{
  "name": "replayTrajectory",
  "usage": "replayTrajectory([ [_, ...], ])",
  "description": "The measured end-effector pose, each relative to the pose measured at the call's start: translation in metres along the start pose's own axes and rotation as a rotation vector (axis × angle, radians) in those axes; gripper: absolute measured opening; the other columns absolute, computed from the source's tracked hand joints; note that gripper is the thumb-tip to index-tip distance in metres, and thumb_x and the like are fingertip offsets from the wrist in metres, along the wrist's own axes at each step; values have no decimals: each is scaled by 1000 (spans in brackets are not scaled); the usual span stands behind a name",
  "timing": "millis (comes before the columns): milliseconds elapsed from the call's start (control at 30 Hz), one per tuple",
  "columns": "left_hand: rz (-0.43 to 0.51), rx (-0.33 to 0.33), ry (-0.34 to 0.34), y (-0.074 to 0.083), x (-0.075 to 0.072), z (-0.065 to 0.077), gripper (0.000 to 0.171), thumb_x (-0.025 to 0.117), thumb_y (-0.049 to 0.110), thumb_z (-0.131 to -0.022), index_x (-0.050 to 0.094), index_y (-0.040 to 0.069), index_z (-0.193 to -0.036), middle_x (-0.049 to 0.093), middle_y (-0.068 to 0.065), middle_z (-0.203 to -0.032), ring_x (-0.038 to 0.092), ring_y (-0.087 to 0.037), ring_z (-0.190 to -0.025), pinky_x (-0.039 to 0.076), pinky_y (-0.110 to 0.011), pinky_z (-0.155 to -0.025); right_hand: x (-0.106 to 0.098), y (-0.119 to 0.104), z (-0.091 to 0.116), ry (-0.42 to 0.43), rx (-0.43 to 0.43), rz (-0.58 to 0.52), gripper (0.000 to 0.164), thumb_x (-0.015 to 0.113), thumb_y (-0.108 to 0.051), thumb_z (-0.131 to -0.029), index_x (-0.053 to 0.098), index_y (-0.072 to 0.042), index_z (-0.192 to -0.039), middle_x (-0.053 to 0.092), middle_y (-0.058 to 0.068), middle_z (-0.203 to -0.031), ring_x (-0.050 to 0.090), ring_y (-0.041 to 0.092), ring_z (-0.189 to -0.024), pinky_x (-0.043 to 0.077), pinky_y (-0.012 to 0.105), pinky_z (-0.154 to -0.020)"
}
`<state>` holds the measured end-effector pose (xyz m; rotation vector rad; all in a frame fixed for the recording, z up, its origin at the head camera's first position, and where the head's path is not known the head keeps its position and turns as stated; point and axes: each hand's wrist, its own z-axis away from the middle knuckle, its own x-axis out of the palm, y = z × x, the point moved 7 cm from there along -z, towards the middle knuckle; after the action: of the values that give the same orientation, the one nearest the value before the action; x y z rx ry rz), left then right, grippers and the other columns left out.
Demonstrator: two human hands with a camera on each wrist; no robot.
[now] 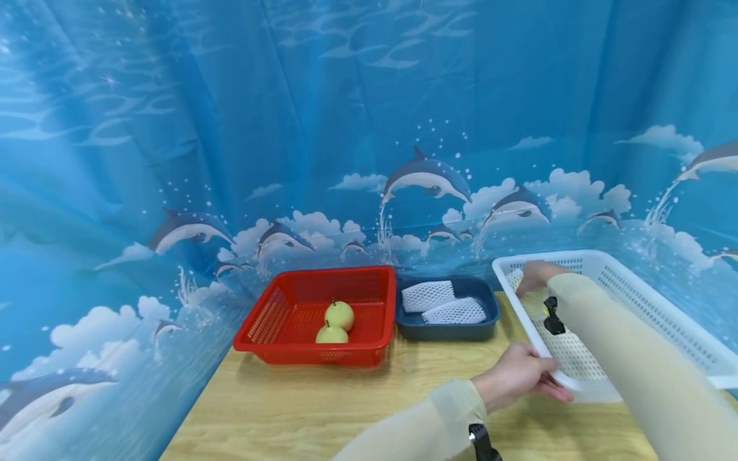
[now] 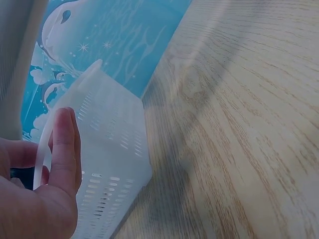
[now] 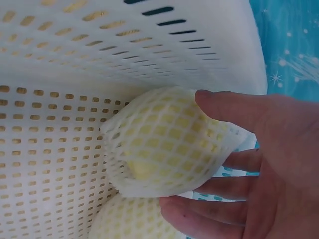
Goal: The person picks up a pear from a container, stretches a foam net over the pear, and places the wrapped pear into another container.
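A white perforated basket stands at the right, and my left hand pinches its near rim between thumb and fingers. In the left wrist view the fingers lie along the basket's outer wall. Inside the far left corner my right hand holds a yellow-green pear wrapped in a white foam net, thumb on one side and fingers on the other. Right beside it, under the fingers, lies a second netted pear, partly cut off in the right wrist view.
A red basket with two bare pears stands left on the wooden table. Between the baskets is a dark blue tray holding two white foam nets. A dolphin-print curtain hangs right behind them.
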<state>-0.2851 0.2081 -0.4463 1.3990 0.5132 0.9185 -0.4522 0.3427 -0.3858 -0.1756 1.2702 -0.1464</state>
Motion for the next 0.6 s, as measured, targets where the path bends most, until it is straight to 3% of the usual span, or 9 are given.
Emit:
replayTrajectory([
  [300, -3, -2, -3, 1, 1, 1, 11, 57, 1, -97, 64, -5, -90, 69, -33, -78, 61, -62, -96, 61, -34, -65, -10, 0, 18, 51, -10, 31, 51, 74, -29, -84, 62, 9, -116, 66, 26, -110, 62, 33, -90, 55, 48, -73],
  [500, -5, -4, 0, -1, 1, 1, 11, 58, 2, -97, 63, -3, -88, 67, -36, -78, 60, -63, -96, 61, -38, -68, -17, -11, 44, 92, -65, 77, 58, 68, -32, -92, 57, 11, -130, 57, 35, -131, 58, 51, -114, 54, 57, -81],
  [600, -5, -5, 0, -1, 1, 0, 13, 58, 3, -97, 63, -3, -87, 67, -38, -78, 60, -63, -96, 61, -39, -68, -20, -16, 58, 139, -102, 95, 57, 67, -34, -94, 58, 9, -131, 58, 34, -131, 59, 50, -115, 54, 58, -82],
])
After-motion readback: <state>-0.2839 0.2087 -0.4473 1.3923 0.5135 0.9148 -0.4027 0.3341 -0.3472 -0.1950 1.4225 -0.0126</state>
